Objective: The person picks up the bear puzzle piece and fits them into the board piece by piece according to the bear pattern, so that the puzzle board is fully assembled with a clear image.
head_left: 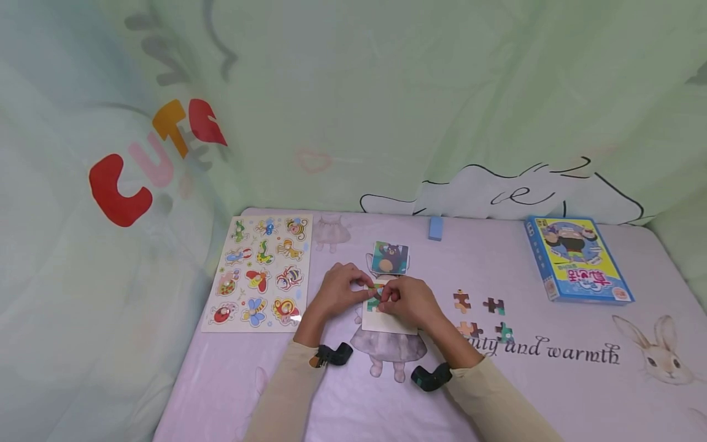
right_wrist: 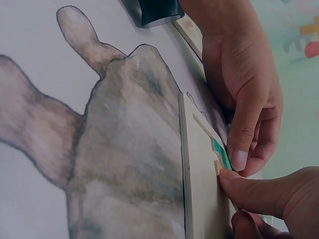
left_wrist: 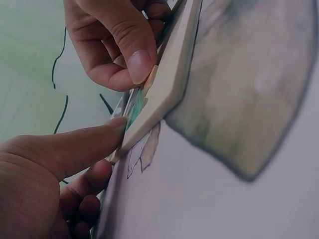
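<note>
A pale wooden jigsaw board (head_left: pixel 393 324) lies in front of me, with green puzzle pieces (right_wrist: pixel 221 152) set in its upper part. My left hand (head_left: pixel 341 287) holds the board's left edge, its thumb laid over the green pieces and its other fingers bent at the side. My right hand (head_left: pixel 411 301) pinches a small orange puzzle piece (left_wrist: pixel 151 77) between thumb and forefinger, right at the pieces in the board. Both hands partly cover the picture. Just beyond the board lies a square bear picture card (head_left: pixel 390 258).
Several loose puzzle pieces (head_left: pixel 462 301) lie right of my right hand. A wooden insect peg puzzle (head_left: pixel 301 282) is at the left. Farther back are a blue block (head_left: pixel 435 228) and, at the right, a blue and yellow box (head_left: pixel 585 261). Curtains (head_left: pixel 331 123) hang behind the table.
</note>
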A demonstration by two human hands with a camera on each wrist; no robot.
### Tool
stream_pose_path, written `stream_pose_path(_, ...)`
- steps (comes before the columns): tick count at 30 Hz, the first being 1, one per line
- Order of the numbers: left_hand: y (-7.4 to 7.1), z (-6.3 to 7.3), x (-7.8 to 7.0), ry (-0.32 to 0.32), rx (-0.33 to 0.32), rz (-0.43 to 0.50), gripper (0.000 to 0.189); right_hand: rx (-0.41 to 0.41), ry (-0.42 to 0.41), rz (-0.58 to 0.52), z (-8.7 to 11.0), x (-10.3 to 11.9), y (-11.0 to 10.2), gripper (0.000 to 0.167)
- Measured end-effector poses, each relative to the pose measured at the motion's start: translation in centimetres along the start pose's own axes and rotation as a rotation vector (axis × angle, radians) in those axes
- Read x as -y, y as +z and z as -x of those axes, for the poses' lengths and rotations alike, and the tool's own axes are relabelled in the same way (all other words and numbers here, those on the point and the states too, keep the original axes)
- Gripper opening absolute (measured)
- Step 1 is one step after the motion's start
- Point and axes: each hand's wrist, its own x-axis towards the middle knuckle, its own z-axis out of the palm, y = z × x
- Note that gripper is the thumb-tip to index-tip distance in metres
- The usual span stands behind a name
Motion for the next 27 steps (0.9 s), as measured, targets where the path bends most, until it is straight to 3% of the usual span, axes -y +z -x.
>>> stream_pose_path(10, -0.1, 0.0, -0.2, -0.007, -0.006, 0.012, 0.015, 0.028, -0.049, -0.088, 0.3, -0.6, -0.7, 0.009)
stream_pose_path(19, -0.2, 0.3, -0.6, -0.023, -0.004, 0.015, 0.015, -0.078, -0.057, -0.132, 2.0, -1.9, -3.3, 0.010)
stream_pose_path(27, -0.1, 0.3, -0.5, -0.018, -0.014, 0.024, 0.014, -0.143, -0.016, -0.072, 3.9, -3.5, -6.7, 0.014)
